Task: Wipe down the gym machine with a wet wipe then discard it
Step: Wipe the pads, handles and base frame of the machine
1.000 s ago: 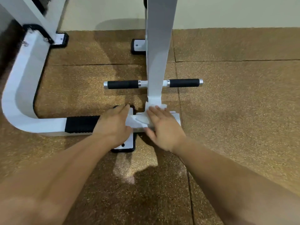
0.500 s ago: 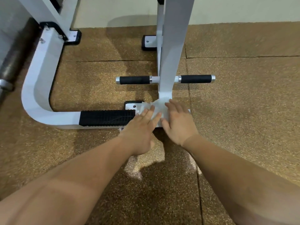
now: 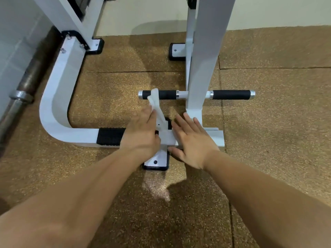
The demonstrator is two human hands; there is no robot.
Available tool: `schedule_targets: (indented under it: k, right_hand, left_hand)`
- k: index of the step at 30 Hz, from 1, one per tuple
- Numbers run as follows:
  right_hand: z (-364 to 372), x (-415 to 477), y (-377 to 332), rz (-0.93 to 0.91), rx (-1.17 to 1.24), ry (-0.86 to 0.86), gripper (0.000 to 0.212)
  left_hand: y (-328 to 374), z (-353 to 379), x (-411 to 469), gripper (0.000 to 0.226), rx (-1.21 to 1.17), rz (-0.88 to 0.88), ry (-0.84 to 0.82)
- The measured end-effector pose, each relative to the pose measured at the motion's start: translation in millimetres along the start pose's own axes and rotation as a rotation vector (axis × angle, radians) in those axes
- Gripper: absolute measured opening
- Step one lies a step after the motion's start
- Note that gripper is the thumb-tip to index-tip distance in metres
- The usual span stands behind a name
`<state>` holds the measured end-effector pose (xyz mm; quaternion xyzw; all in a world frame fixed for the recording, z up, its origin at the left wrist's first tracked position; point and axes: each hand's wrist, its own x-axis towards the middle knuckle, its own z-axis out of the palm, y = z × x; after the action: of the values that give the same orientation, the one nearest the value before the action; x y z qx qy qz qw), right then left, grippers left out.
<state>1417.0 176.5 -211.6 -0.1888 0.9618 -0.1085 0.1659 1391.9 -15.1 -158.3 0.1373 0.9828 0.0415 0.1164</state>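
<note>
The white gym machine frame point(image 3: 57, 108) lies low on the floor, with a curved base tube, a black ribbed grip patch point(image 3: 109, 138) and a white upright post point(image 3: 202, 68). A white wet wipe point(image 3: 157, 106) sticks up from my left hand point(image 3: 141, 133), which holds it over the base tube near the black grip patch. Its free end rises in front of the black foam foot bar point(image 3: 166, 94). My right hand point(image 3: 193, 140) lies with straight, spread fingers on the base tube beside the post's foot. A white foot plate point(image 3: 157, 161) shows between my hands.
A speckled brown rubber floor point(image 3: 268, 140) surrounds the machine. A steel barbell point(image 3: 23, 90) lies along the left edge. Two more foot plates point(image 3: 176, 51) stand by the cream wall at the back. The second foam grip point(image 3: 231, 94) juts out right of the post.
The wipe has come off the base tube by the post; my left hand now holds it raised toward the left foam grip. My right hand has flattened on the tube.
</note>
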Motion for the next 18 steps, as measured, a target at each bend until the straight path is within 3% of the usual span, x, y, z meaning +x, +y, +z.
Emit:
schedule_targets:
  k: [3,8,13,18]
  right_hand:
    - [5.6,11.5,6.3,0.082,-0.056,-0.049,0.096]
    - [0.6,18.1,10.0,0.104,-0.036,-0.18,0.105]
    - [-5.4,19.4,11.2,0.101,-0.012,-0.229,0.109]
    - [-4.4,18.5,11.4,0.091,-0.026,-0.224,0.115]
  left_hand:
    - [-14.0,-8.5,23.8,0.076,-0.006,-0.049,0.113]
    - [-19.8,2.6,63.8,0.091,0.025,-0.018,-0.144]
    - [-12.7,29.8,62.9,0.095,-0.006,-0.021,-0.01]
    - [-24.7,16.5,86.9,0.088,0.043,-0.031,-0.058]
